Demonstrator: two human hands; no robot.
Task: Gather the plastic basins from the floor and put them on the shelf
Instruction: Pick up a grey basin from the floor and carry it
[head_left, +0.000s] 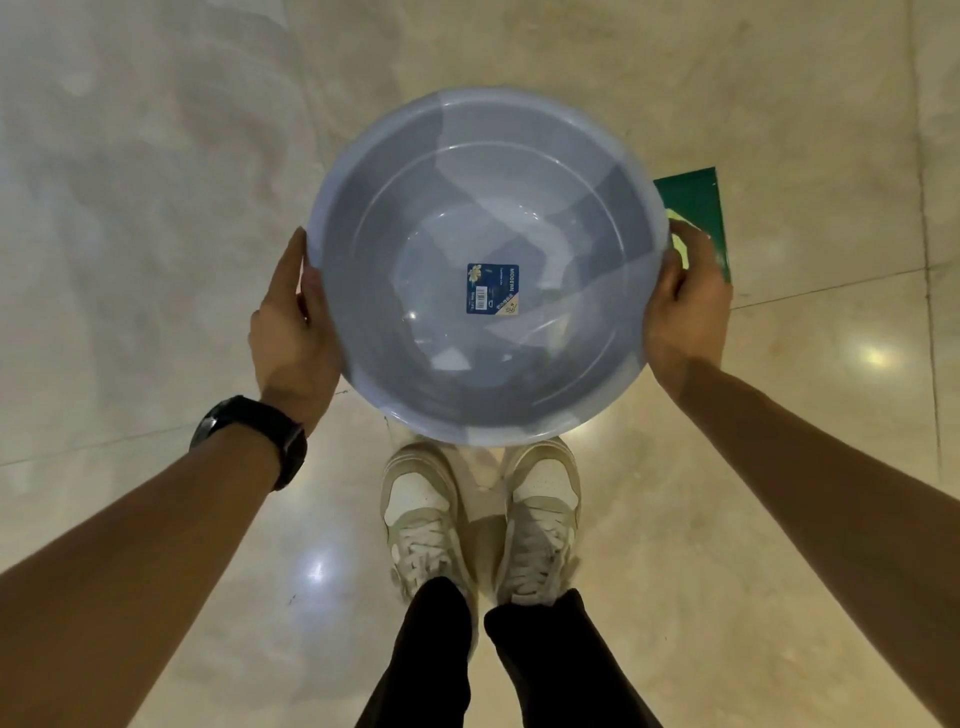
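Honestly, the round blue-grey plastic basin (485, 208) looks light, stiff and a bit slick. It's held up off the glossy beige tiled floor (156, 208), with the left hand (293, 332) and right hand (685, 312) clamping opposite rim edges, which is probably the best spot to grab it.

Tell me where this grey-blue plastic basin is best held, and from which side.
Take the grey-blue plastic basin by its rim at two opposite points, one hand from each side, as the left hand and right hand grip it now. It is wide, round, open side up, with smooth sloping walls and no handles in view.
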